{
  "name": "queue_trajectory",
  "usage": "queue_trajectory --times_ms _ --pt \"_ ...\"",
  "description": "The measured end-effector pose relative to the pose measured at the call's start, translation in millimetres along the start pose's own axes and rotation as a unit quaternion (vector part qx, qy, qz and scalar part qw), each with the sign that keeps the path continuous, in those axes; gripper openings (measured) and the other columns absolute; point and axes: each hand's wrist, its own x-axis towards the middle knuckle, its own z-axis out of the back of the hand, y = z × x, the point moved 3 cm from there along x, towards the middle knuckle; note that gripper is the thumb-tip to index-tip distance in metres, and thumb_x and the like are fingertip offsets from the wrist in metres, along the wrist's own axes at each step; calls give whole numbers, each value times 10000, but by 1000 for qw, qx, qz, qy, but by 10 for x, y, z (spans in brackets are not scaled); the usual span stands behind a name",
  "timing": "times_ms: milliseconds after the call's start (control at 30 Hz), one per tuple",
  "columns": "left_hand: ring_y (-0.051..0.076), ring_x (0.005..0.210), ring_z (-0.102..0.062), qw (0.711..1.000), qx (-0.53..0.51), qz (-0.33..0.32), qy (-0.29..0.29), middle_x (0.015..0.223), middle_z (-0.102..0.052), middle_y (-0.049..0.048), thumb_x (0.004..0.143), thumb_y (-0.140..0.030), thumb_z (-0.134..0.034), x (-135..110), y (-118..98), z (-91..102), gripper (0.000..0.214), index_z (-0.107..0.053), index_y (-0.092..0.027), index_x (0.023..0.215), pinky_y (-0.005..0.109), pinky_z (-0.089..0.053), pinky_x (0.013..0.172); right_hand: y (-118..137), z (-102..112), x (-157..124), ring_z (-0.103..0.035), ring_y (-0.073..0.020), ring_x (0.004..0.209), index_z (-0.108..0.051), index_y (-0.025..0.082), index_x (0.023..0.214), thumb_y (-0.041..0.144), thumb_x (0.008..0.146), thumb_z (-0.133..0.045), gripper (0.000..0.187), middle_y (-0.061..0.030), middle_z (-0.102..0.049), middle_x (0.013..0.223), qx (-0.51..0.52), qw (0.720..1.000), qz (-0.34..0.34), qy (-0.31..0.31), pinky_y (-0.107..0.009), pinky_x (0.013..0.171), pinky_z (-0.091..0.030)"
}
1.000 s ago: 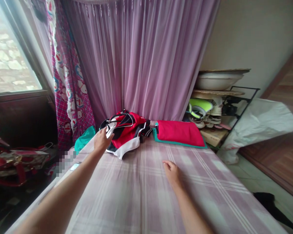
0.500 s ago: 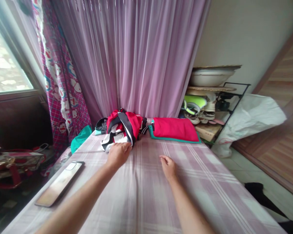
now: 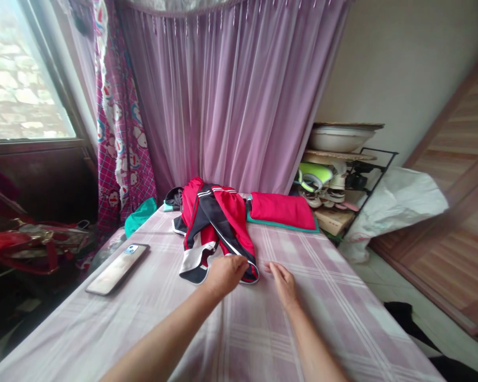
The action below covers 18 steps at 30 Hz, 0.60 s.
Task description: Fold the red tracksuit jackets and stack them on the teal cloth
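A red, black and white sports jacket [image 3: 217, 212] lies stretched toward me across the checked table cover. My left hand [image 3: 225, 276] is closed on its near edge, by the white-trimmed hem or cuff. Just to the right of that edge, my right hand [image 3: 282, 284] hovers with its fingers partly stretched and nothing in them. Beyond it, a folded red garment [image 3: 282, 209] rests on a folded green one [image 3: 258, 219]. A dark bunched garment [image 3: 174, 198] sits behind the jacket's left side, partly hidden.
A phone [image 3: 118, 268] lies face down on the left of the table cover [image 3: 258, 334]. Teal cloth [image 3: 141, 215] hangs by the left edge. Purple curtains [image 3: 239, 106] close off the back. On the right stand a shoe rack [image 3: 376, 175] and a white sack [image 3: 398, 207].
My left hand has pulled the jacket toward me and to the right, so the bunched heap is now drawn out longer. The right hand has shifted slightly, and the view has turned a little.
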Motion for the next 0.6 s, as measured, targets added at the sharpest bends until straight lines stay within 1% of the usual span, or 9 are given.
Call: queue_trajectory --times_ms 133,167,200,233,333,400,467,533,600 --pt "278 1022 -678 993 39 81 -75 1041 -742 125 980 -325 -405 -7 599 281 341 -725 -215 1030 390 -478 893 18 -35 -136 -696 -257 1064 -743 212 998 620 830 -491 508 -115 -756 1107 -131 989 65 0 -384 953 -528" --pt "285 1110 -645 988 50 106 -98 1155 -713 133 966 -320 -443 -36 774 339 318 -695 -207 1124 397 -457 949 31 -70 -169 -680 -261 1097 -741 205 1019 603 830 -511 497 -123 -743 1144 -175 981 85 -3 -387 976 -509" --pt "276 1156 -623 978 66 147 -133 1245 -681 123 946 -341 -494 -77 949 391 334 -651 -220 1215 382 -450 968 42 -114 -197 -667 -267 1115 -742 201 1027 586 827 -535 481 -130 -731 1169 -221 970 101 -5 -389 987 -494" --pt "277 1170 -616 968 77 187 -145 1287 -659 128 925 -382 -538 -118 1112 415 397 -607 -217 1280 375 -453 961 50 -163 -221 -662 -271 1115 -745 201 1019 569 826 -558 455 -132 -725 1179 -264 958 110 -4 -386 982 -487" --pt "261 1118 -654 954 50 274 -111 1238 -694 118 898 -438 -582 -209 1457 392 496 -555 -208 1337 335 -480 877 66 -302 -252 -676 -241 1032 -755 228 913 465 840 -585 301 -100 -741 1112 -352 929 114 15 -327 891 -488" --pt "239 1041 -690 950 28 298 -87 1144 -740 84 916 -385 -556 -226 1543 379 410 -590 -229 1293 305 -487 799 97 -338 -225 -684 -204 942 -747 252 836 390 856 -563 231 -60 -759 1010 -365 923 112 41 -276 795 -481" --pt "235 990 -706 949 23 302 -83 1086 -760 71 931 -320 -514 -221 1523 413 322 -641 -243 1217 302 -483 752 153 -265 -133 -682 -185 840 -736 266 805 356 866 -532 231 -35 -761 898 -362 926 95 58 -255 699 -461" --pt "248 965 -710 952 24 292 -87 1067 -764 85 937 -298 -489 -223 1405 464 292 -676 -233 1152 316 -479 741 235 -56 43 -669 -189 757 -734 261 809 358 864 -517 243 -34 -748 810 -359 930 68 47 -261 635 -441" --pt "247 944 -710 960 20 266 -85 1040 -767 84 930 -311 -506 -250 1192 475 274 -696 -228 1109 317 -477 745 334 259 296 -657 -207 723 -737 233 820 369 844 -527 252 -48 -728 756 -351 935 50 0 -279 616 -438"
